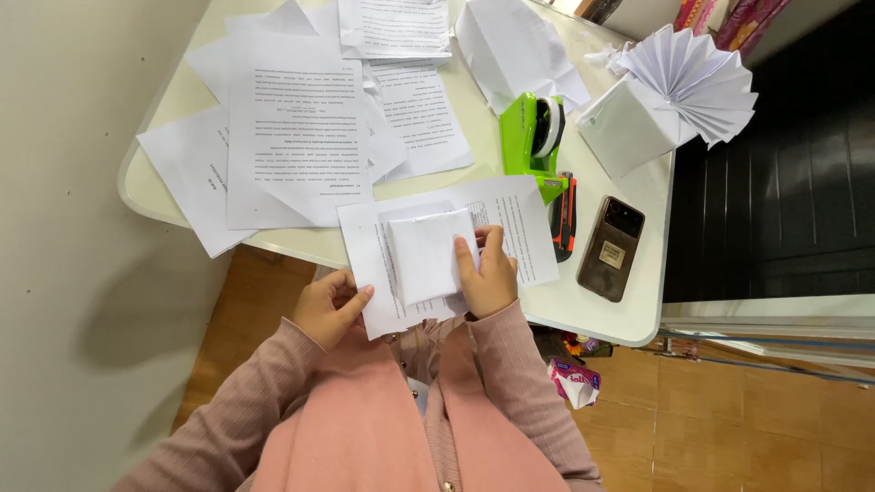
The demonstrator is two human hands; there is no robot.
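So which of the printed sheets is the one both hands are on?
The printed sheet at the table's near edge, carrying the folded white square. The left hand pinches its lower left corner; the right hand presses the square. The other sheets lie untouched farther back.

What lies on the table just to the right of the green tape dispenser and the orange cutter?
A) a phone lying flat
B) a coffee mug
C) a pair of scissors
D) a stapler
A: a phone lies flat near the table edge, right of the orange cutter and the green tape dispenser; no scissors, mug or stapler shows there.
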